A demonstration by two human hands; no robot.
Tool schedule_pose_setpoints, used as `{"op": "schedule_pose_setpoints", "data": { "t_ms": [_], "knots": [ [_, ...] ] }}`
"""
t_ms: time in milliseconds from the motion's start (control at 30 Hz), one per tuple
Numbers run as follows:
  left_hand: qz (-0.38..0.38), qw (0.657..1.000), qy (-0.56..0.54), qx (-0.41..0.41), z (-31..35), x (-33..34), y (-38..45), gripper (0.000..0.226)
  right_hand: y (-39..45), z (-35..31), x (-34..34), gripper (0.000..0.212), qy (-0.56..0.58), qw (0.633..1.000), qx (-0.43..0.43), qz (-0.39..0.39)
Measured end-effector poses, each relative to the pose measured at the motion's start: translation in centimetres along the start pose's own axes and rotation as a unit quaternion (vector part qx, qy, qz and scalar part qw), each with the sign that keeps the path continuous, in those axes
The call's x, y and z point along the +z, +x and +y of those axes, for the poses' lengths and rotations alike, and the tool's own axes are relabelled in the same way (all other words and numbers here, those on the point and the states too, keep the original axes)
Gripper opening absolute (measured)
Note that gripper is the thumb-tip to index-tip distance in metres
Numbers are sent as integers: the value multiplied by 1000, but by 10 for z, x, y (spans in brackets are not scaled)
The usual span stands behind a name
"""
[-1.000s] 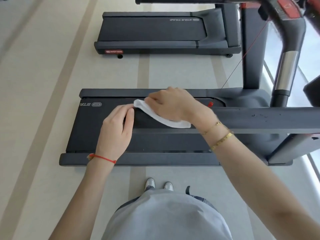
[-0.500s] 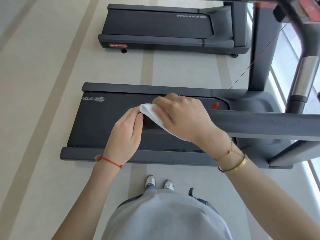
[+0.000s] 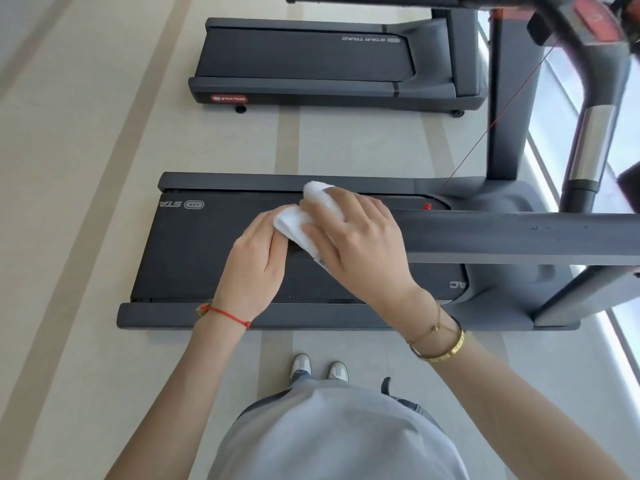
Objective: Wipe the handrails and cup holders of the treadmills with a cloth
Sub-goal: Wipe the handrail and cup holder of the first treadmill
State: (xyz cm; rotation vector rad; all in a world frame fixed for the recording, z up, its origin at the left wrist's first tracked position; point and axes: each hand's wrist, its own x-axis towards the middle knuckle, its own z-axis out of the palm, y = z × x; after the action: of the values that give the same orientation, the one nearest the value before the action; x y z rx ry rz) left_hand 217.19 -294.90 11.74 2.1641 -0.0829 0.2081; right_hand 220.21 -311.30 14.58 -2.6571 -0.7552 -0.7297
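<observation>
Pale gym flooring (image 3: 104,202) lies under the treadmill (image 3: 214,251) whose handrail (image 3: 519,237) runs toward three o'clock, its free end wrapped in the white cloth (image 3: 294,221) that the right hand (image 3: 360,247) grips and the left hand (image 3: 256,261) pinches at nine o'clock; bunched fabric could slip off the rail's end.

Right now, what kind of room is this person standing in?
Most likely a gym. Two Star Trac treadmills stand side by side, the near treadmill and the far treadmill, and the right hand holds a white cloth at the end of the near one's handrail.
</observation>
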Motion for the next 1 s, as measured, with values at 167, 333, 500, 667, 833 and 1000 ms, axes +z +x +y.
{"op": "schedule_pose_setpoints", "data": {
  "t_ms": [167, 333, 500, 667, 833, 1000],
  "knots": [
    [9, 1000, 20, 5, -1, 0, -1, 38, -27, 38, -23, 31, -12, 999, 40, 33],
    [6, 1000, 20, -10, 3, 2, -1, 35, -17, 32, -16, 24, -53, 989, 124, 66],
    [-1, 1000, 6, -14, 6, 0, 3, 34, -15, 6, 9, 22, -30, 993, 1, 113],
    [-2, 999, 51, -17, 5, 0, 2, 37, -47, 56, -4, 29, -85, 986, 31, 138],
    [2, 998, 63, 14, 13, 1, 5, 35, -36, 28, 14, 23, -86, 973, 100, 188],
    [3, 995, 74, 65, 29, 11, 14, 31, -38, 38, -4, 27, -68, 990, 4, 126]
  ]
}}
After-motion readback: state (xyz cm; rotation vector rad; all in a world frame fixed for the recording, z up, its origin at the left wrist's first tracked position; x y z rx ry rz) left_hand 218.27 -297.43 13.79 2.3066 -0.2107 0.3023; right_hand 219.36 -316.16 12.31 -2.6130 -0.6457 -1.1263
